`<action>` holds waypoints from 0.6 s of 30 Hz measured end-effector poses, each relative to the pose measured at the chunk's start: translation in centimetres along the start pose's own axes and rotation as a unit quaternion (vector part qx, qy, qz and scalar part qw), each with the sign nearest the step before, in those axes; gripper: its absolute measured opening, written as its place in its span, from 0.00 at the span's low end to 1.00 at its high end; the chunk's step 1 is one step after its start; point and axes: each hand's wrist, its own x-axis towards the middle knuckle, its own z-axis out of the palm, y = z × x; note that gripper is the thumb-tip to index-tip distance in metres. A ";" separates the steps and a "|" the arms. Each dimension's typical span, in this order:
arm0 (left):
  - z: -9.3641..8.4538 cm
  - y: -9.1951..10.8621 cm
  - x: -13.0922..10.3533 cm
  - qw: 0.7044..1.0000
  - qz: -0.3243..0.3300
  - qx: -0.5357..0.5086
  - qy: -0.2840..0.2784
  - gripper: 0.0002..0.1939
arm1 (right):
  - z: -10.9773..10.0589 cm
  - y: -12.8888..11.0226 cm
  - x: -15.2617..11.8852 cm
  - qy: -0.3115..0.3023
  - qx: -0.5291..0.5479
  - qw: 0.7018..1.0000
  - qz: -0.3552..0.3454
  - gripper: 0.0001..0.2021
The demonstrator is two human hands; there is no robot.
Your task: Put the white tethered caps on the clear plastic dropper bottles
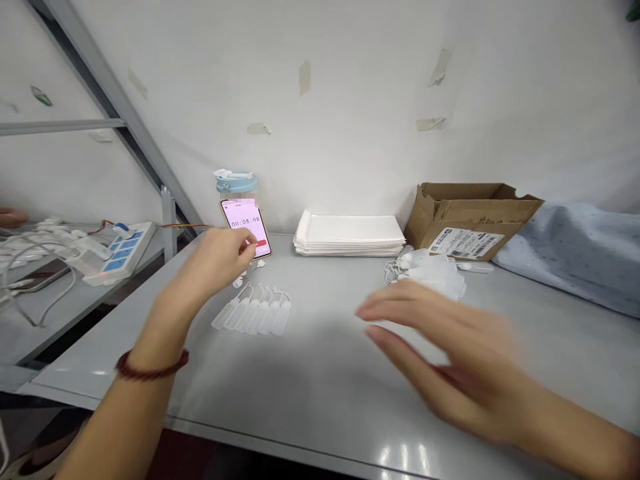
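My left hand (223, 257) is in front of a phone (246, 217), thumb and forefinger drawn together. Whatever they pinch, if anything, cannot be made out. Just below it lie small white pieces (238, 283) and a neat row of translucent plastic pouches (257, 313) with thin white cords at their tops. My right hand (450, 353) is blurred and hovers over the right part of the grey table (320, 380), thumb apart from the fingers, nothing between them. Behind it, partly covered, sits a loose pile of similar translucent pouches and cords (433, 267).
A stack of white padded envelopes (350, 233) lies against the wall. To its right stand an open cardboard box (470, 220) and blue cloth (580, 247). A blue-lidded cup (236, 181) is behind the phone. On the left table are a power strip (123, 253) and tangled cables.
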 end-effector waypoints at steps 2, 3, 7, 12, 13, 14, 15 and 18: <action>2.0 -1.5 2.5 0.999 -0.023 0.021 -0.036 0.12 | 2.9 1.5 0.6 -0.071 -0.005 0.997 0.008 0.09; 3.2 -2.2 3.4 0.998 -0.033 0.026 -0.046 0.12 | 4.5 2.4 0.8 -0.103 0.000 0.995 0.017 0.08; 6.7 -3.7 4.8 0.995 -0.054 0.024 -0.084 0.14 | 9.5 5.0 1.2 -0.174 -0.009 0.983 0.065 0.11; 8.0 -3.7 4.6 0.993 -0.051 0.003 -0.110 0.12 | 11.7 4.4 2.2 -0.225 -0.033 0.963 0.147 0.15; 8.1 -3.6 4.6 0.993 -0.049 -0.004 -0.112 0.11 | 12.0 4.1 2.5 -0.231 -0.038 0.959 0.159 0.17; 8.2 -3.5 4.6 0.993 -0.047 -0.012 -0.112 0.10 | 12.2 3.9 2.6 -0.237 -0.042 0.956 0.168 0.19; 8.2 -3.3 4.5 0.993 -0.047 -0.021 -0.110 0.09 | 12.5 3.6 2.8 -0.241 -0.048 0.954 0.172 0.21; 8.1 -2.6 4.2 0.993 -0.051 -0.057 -0.091 0.09 | 13.4 3.3 3.0 -0.245 -0.075 0.950 0.181 0.28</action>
